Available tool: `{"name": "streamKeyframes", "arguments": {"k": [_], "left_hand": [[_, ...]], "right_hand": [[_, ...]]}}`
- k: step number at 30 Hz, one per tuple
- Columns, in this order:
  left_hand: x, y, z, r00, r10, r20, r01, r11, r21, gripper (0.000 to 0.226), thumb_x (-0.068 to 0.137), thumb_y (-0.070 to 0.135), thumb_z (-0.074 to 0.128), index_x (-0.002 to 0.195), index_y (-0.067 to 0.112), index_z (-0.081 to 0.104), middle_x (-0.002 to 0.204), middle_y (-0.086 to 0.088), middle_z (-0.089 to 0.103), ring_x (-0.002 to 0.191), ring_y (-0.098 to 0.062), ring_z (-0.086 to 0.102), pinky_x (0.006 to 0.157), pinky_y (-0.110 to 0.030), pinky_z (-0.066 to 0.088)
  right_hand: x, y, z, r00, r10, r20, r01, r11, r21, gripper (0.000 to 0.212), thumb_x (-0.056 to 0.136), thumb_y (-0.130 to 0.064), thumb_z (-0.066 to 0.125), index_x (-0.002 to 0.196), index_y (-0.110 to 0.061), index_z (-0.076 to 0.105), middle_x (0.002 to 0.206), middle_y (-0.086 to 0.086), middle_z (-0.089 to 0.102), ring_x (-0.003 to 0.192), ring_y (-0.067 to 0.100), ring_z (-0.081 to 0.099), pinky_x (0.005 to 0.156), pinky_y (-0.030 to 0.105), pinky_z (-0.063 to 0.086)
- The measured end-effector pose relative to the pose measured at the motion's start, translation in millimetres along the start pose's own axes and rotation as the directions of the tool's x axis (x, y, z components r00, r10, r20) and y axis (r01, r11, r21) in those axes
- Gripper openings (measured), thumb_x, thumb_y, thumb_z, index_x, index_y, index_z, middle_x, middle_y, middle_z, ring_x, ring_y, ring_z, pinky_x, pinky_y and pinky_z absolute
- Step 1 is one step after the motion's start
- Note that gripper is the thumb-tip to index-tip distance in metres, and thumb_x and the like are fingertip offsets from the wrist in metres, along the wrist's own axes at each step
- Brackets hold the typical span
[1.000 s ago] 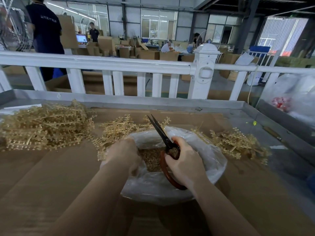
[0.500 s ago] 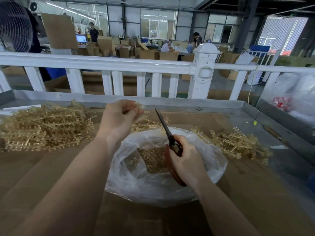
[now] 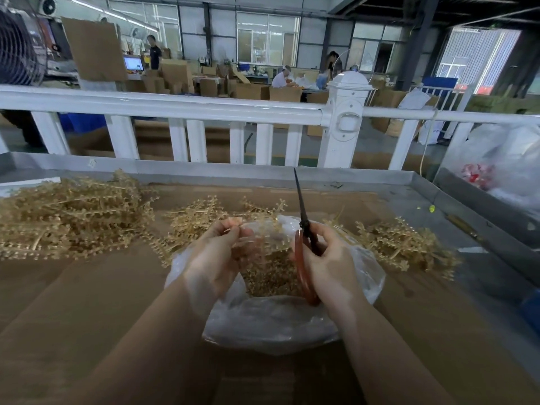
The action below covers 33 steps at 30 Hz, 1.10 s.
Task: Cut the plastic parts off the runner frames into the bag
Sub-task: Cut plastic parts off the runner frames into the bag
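A clear plastic bag (image 3: 271, 323) lies open on the cardboard-covered table, with small tan cut parts (image 3: 271, 276) heaped inside. Over its mouth my left hand (image 3: 216, 258) pinches a tan runner frame (image 3: 271, 238), which looks blurred. My right hand (image 3: 330, 264) grips red-handled scissors (image 3: 304, 229), blades together and pointing up and away. A big pile of runner frames (image 3: 70, 217) lies to the left, a smaller pile (image 3: 403, 244) to the right, and more frames (image 3: 198, 217) sit behind the bag.
The table has a raised metal rim (image 3: 204, 171), and a white railing (image 3: 181, 106) stands behind it. A large clear bag with red items (image 3: 502, 165) sits at the far right. Beyond are cardboard boxes and people at work.
My left hand came back from the rear pile to above the bag, now holding a runner frame. My right hand lifted the scissors so the blades point more upright.
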State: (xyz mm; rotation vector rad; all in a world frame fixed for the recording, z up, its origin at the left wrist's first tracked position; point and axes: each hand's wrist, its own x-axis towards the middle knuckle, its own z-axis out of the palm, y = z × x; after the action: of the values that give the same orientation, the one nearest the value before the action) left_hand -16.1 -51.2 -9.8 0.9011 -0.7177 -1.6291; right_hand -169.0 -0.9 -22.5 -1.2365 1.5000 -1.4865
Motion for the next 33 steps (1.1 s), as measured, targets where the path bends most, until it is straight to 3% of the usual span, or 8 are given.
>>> {"name": "streamKeyframes", "arguments": {"k": [4,8,12,16,20,25,28,33], "left_hand": [[-3,-3,-2,0.991,-0.07,0.115,0.081,0.993,-0.088,0.006,0.087,0.004,0.056,0.093,0.006,0.058,0.072,-0.008,0.069,0.067,-0.024,0.067,0.06,-0.033,0.06],[-9,-10,-3,0.976,-0.104,0.193,0.084,0.991,0.105,0.033,0.062,-0.001,0.068,0.095,0.0,0.063,0.086,-0.009,0.071,0.074,-0.017,0.071,0.067,-0.022,0.059],[-7,-15,-1,0.991,-0.129,0.022,0.129,0.992,-0.002,0.026,0.078,-0.012,0.062,0.103,-0.007,0.06,0.079,-0.012,0.069,0.062,-0.013,0.07,0.055,-0.019,0.056],[-5,-20,-2,0.989,-0.147,0.032,0.147,0.989,-0.022,0.038,0.09,-0.005,0.055,0.126,-0.013,0.049,0.076,-0.013,0.069,0.056,-0.013,0.067,0.05,-0.019,0.055],[-4,-20,-1,0.986,-0.148,0.074,0.149,0.989,-0.011,0.03,0.092,-0.007,0.051,0.121,-0.013,0.051,0.067,-0.011,0.07,0.052,-0.011,0.063,0.049,-0.018,0.053],[-12,-16,-2,0.968,-0.224,0.112,0.214,0.972,0.096,0.025,0.08,-0.008,0.062,0.105,-0.005,0.063,0.083,-0.019,0.073,0.069,-0.028,0.072,0.052,-0.033,0.056],[-13,-16,-2,0.959,-0.237,0.153,0.211,0.963,0.168,0.049,0.066,0.002,0.07,0.114,-0.004,0.062,0.1,-0.022,0.071,0.084,-0.033,0.071,0.057,-0.034,0.057],[-13,-15,-1,0.952,-0.247,0.183,0.206,0.954,0.217,0.052,0.06,0.008,0.075,0.11,-0.001,0.064,0.1,-0.019,0.072,0.091,-0.031,0.07,0.071,-0.038,0.055]], "right_hand": [[2,4,3,0.999,-0.023,-0.048,0.023,1.0,-0.001,0.024,0.087,-0.016,0.067,0.101,-0.034,0.061,0.088,0.0,0.071,0.077,0.02,0.068,0.066,0.033,0.054],[2,5,7,0.996,-0.056,-0.065,0.055,0.998,-0.007,0.026,0.086,-0.016,0.068,0.093,-0.038,0.059,0.085,-0.003,0.07,0.074,0.013,0.067,0.057,0.019,0.049],[0,3,6,0.997,-0.062,-0.042,0.062,0.998,-0.014,0.023,0.09,-0.017,0.063,0.104,-0.034,0.058,0.091,-0.002,0.069,0.077,0.009,0.067,0.057,0.014,0.049],[-1,1,4,0.997,-0.075,-0.004,0.075,0.997,-0.029,0.022,0.093,-0.02,0.058,0.111,-0.032,0.055,0.092,-0.003,0.068,0.074,0.006,0.064,0.054,0.01,0.044],[-2,-3,7,0.991,-0.128,0.042,0.13,0.99,-0.061,0.03,0.091,-0.012,0.06,0.101,-0.04,0.052,0.094,-0.012,0.066,0.083,-0.003,0.063,0.065,0.01,0.049],[2,-4,10,0.994,-0.098,0.041,0.099,0.995,-0.027,0.03,0.088,-0.01,0.065,0.11,-0.028,0.058,0.1,0.002,0.068,0.091,0.024,0.066,0.084,0.045,0.055],[4,-6,9,1.0,-0.025,0.018,0.024,0.998,0.064,0.027,0.088,-0.011,0.066,0.11,-0.026,0.059,0.1,0.007,0.069,0.089,0.025,0.067,0.072,0.036,0.057],[6,-13,9,1.0,-0.005,0.007,0.004,0.995,0.102,0.022,0.085,-0.015,0.069,0.099,-0.03,0.061,0.094,0.004,0.071,0.082,0.019,0.068,0.06,0.024,0.053]]}}
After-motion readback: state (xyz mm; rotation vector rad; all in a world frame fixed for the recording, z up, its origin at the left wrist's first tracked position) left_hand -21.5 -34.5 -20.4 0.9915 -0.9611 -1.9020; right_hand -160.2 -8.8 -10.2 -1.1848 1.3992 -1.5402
